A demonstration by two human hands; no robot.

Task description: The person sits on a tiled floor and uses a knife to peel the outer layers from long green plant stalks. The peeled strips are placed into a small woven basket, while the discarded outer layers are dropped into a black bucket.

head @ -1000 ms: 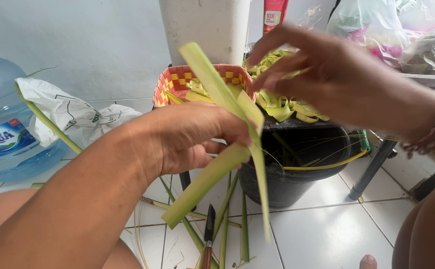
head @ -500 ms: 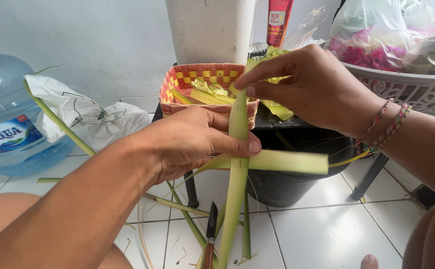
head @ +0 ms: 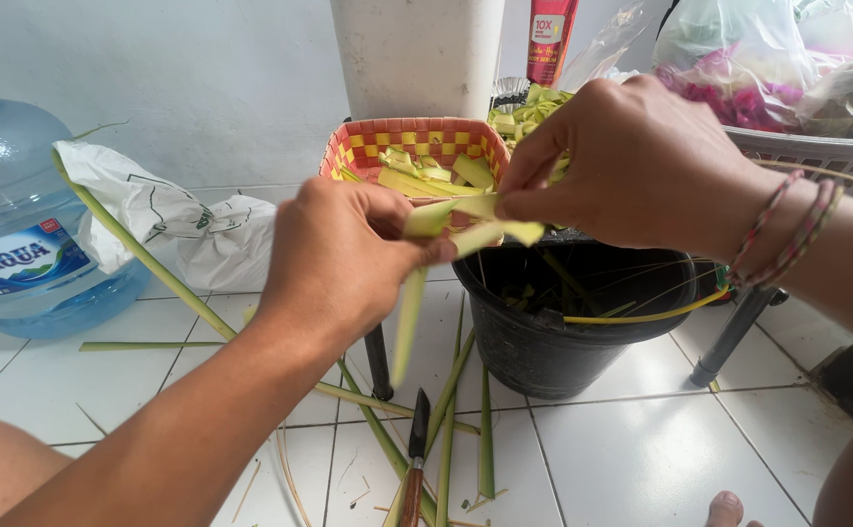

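Both hands work one pale green palm leaf strip (head: 409, 312), held above the black bucket's left rim. My left hand (head: 344, 256) pinches it near the fold, and the strip's long end hangs down toward the floor. My right hand (head: 631, 161), with woven bracelets at the wrist, pinches the folded upper end (head: 490, 232) of the same strip between thumb and fingers. The fingertips of the two hands almost touch.
A black bucket (head: 583, 337) stands under the hands. Behind is a red-and-yellow woven basket (head: 412, 137) holding leaf pieces. A knife (head: 415, 459) and several leaf strips lie on the white tiles. A blue water jug (head: 17, 234) and a white bag (head: 163, 220) sit left.
The crossed strip has been folded smaller and lifted. My right hand came down and left to the fold; my left hand turned and moved up. The camera tilted slightly down.
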